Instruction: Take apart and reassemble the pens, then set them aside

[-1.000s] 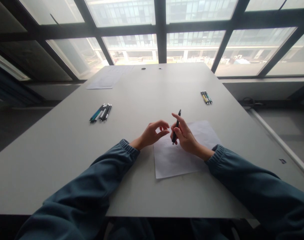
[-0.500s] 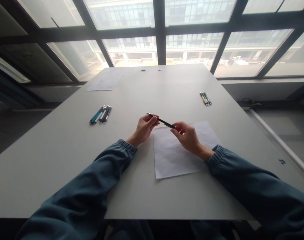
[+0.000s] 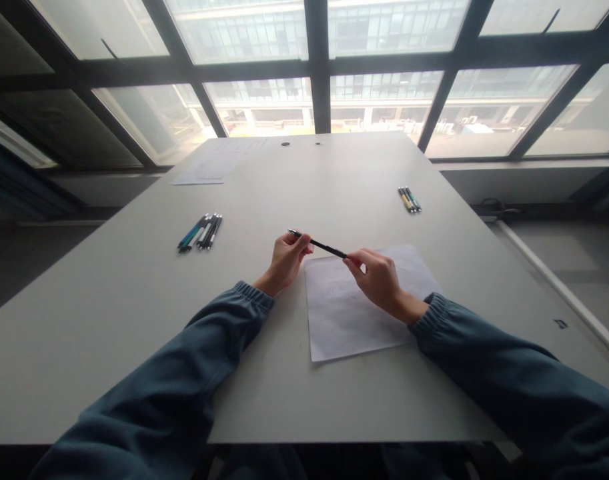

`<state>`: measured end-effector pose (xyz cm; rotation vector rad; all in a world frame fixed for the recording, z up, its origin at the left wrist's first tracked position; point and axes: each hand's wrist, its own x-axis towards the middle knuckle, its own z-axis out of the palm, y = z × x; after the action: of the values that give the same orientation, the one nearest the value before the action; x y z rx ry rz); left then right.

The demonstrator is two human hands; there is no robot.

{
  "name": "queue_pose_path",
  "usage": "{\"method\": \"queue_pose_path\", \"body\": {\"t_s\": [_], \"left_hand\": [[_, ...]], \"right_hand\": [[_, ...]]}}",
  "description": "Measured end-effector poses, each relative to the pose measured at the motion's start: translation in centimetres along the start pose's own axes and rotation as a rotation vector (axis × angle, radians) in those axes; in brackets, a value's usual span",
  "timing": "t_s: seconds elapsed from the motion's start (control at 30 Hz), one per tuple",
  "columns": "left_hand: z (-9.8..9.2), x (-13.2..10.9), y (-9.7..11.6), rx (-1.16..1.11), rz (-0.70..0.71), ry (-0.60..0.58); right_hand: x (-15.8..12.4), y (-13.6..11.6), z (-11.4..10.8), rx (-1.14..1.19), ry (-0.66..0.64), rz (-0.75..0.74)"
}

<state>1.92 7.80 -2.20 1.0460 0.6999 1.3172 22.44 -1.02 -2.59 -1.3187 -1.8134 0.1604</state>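
Observation:
A black pen (image 3: 325,247) is held slantwise between my two hands, above the table. My left hand (image 3: 286,259) pinches it near its upper left end, thumb on top. At its lower right end my right hand (image 3: 377,277) grips it between thumb and fingers. Beneath my right hand lies a sheet of white paper (image 3: 354,333) with a few faint marks. To the left, several pens (image 3: 201,233) lie side by side, blue, white and black. Farther off on the right rests a smaller group of pens (image 3: 409,199) with yellow and green parts.
The white table (image 3: 134,333) reaches to large windows. More paper sheets (image 3: 204,167) lie at its far left. Two small round fittings (image 3: 285,144) sit near the far edge. A small dark mark (image 3: 560,324) is near the right edge.
My left hand has shifted slightly left along with its end of the pen, and a little more of the shaft shows between my hands. Both hands still hold it.

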Motion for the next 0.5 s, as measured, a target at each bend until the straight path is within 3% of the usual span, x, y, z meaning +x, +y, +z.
{"method": "queue_pose_path", "body": {"t_s": [0.3,0.5], "left_hand": [[-0.2,0.4,-0.2,0.019,0.051,0.058],[-0.4,0.1,0.0,0.019,0.041,-0.029]], "right_hand": [[0.2,-0.5,-0.5,-0.191,0.045,-0.136],[1.1,-0.9,-2.0,-0.292,0.020,-0.329]]}}
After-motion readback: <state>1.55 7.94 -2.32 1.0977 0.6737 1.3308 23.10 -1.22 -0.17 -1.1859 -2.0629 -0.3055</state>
